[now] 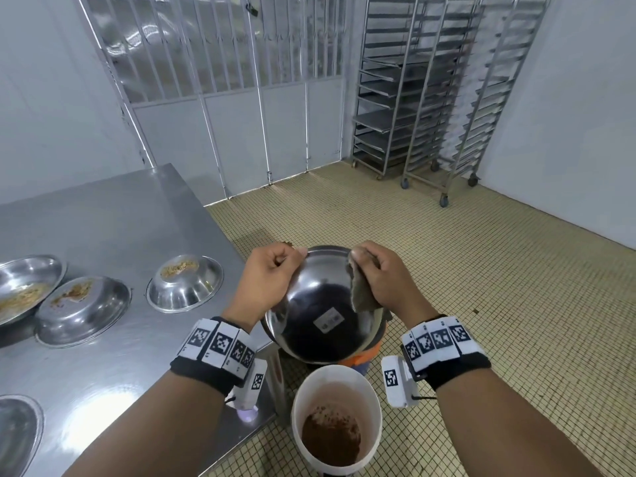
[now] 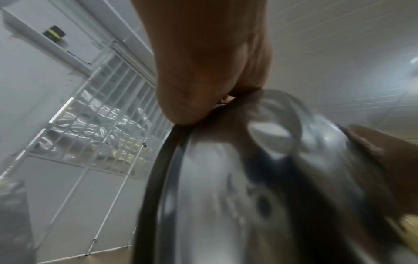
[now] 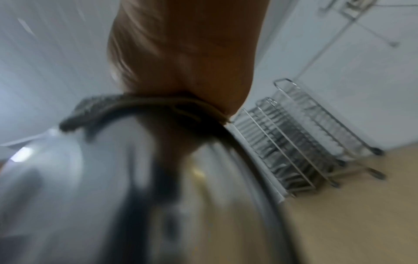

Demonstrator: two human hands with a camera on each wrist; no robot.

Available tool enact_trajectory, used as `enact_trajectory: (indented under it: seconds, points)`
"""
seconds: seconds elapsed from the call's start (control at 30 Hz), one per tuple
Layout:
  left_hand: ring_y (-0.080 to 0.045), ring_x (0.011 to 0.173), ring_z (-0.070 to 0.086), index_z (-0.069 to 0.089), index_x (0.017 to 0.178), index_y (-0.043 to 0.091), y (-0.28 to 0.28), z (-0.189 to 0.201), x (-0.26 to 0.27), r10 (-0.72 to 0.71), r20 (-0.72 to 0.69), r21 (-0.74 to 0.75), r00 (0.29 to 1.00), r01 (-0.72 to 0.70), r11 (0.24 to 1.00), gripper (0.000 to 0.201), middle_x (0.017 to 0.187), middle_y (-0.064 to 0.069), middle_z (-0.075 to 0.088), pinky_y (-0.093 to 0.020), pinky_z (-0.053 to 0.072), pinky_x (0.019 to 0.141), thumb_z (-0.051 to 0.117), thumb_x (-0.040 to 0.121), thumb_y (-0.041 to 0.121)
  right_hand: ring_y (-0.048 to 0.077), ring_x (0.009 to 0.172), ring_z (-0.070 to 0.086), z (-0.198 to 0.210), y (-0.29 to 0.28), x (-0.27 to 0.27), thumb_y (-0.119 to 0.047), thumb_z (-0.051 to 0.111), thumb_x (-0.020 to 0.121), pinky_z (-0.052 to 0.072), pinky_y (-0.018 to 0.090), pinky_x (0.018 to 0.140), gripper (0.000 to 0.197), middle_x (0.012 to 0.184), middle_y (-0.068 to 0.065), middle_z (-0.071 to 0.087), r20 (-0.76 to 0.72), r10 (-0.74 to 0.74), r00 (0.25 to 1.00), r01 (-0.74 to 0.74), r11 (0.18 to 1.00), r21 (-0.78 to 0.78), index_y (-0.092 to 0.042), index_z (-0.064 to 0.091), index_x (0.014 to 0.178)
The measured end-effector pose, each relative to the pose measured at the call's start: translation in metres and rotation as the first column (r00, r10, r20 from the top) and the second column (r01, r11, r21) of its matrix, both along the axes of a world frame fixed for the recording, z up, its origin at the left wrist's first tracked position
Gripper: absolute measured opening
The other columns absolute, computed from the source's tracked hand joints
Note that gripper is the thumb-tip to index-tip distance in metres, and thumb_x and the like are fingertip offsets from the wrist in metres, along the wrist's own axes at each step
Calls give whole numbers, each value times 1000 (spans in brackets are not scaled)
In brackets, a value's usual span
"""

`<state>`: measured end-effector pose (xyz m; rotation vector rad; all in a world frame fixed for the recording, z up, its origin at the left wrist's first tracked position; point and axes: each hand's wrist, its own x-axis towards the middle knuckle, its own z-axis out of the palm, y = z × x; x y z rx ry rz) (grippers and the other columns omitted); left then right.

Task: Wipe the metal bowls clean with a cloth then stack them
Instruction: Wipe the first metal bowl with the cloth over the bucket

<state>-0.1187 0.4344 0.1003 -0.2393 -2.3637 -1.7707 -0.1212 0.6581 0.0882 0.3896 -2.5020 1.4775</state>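
Held bowl (image 1: 323,315) is off the desk (image 1: 113,218), past its right edge, above open tiled floor (image 1: 481,287) and a white bucket (image 1: 299,401) of brown residue. It is tilted, its polished round underside and label facing the camera. Left hand (image 1: 266,280) fingers curl over the rim; right hand (image 1: 382,280) fingers pinch a coarse grey-brown cloth (image 1: 361,290) against the rim. Three soiled bowls (image 1: 186,284) sit near the desk's left edge.

Bucket (image 1: 335,414) below the held bowl (image 1: 323,318) — table (image 1: 113,218) edge left, floor (image 1: 499,287) right.
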Motion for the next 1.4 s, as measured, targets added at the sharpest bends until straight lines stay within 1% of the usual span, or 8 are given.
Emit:
enact_trajectory:
  seconds: [0.1,0.23,0.4,0.6,0.8,1.0,1.17,1.4]
  points:
    - [-16,35,45,66,69,9,7,2,1,-31,-9,0,999,31,1000,35,48,-3,56,-24,35,36,69,100,27,10,84,64,13,-6,-3,-32,54,103,51,26,76,19,86,-11,69,-71,66,995,-57,991,124,-28,68,92]
    - [-26,28,45,62,80,-8,-7,3,-4,118,61,250,991,-130,960,42,47,-22,48,-27,32,28,69,100,29,11,79,60,2,9,-7,-33,48,106,46,29,78,26,82,-13,64,9,-52,999,52,992,-119,-29,65,88]
    - [-10,34,49,65,75,-2,4,0,5,47,-6,80,999,-47,996,34,47,3,56,-22,38,34,68,100,22,10,83,62,14,-5,-7,-32,51,105,45,21,72,20,87,-10,67,-35,53,998,-49,992,120,-30,65,91]
    - [-23,27,44,59,78,-10,-8,-3,3,155,51,233,987,-162,959,41,42,-6,48,-21,32,29,68,101,24,3,75,58,0,4,-11,-30,50,106,44,24,75,24,80,-16,64,21,-30,999,31,998,-52,-32,64,86]
    - [-5,34,43,65,71,4,0,1,8,62,-24,101,998,-59,993,31,44,6,53,-18,37,38,68,100,17,7,82,63,17,-12,-11,-31,54,104,45,14,70,18,86,-11,68,-54,101,993,-93,985,147,-31,66,91]
    - [-26,34,48,58,80,-10,-15,-11,4,173,19,214,985,-173,961,45,61,-40,51,-27,37,34,66,101,29,6,73,57,-1,4,-13,-30,50,105,45,29,76,26,76,-17,63,21,-4,1000,5,998,-69,-32,64,83]
    - [-14,59,59,70,78,10,-11,-3,0,-76,-129,-279,989,37,960,31,69,-4,67,-22,46,57,67,100,31,12,81,64,17,-10,-8,-34,54,103,52,26,72,19,85,-8,68,-5,115,993,-112,972,206,-29,68,91]
    - [-11,41,45,68,71,9,-16,-1,-8,70,-23,6,997,-70,998,33,50,2,56,-22,39,42,71,98,28,6,81,62,-1,-6,-5,-32,51,105,44,23,74,20,86,-12,68,43,15,999,-13,999,-34,-30,67,93]
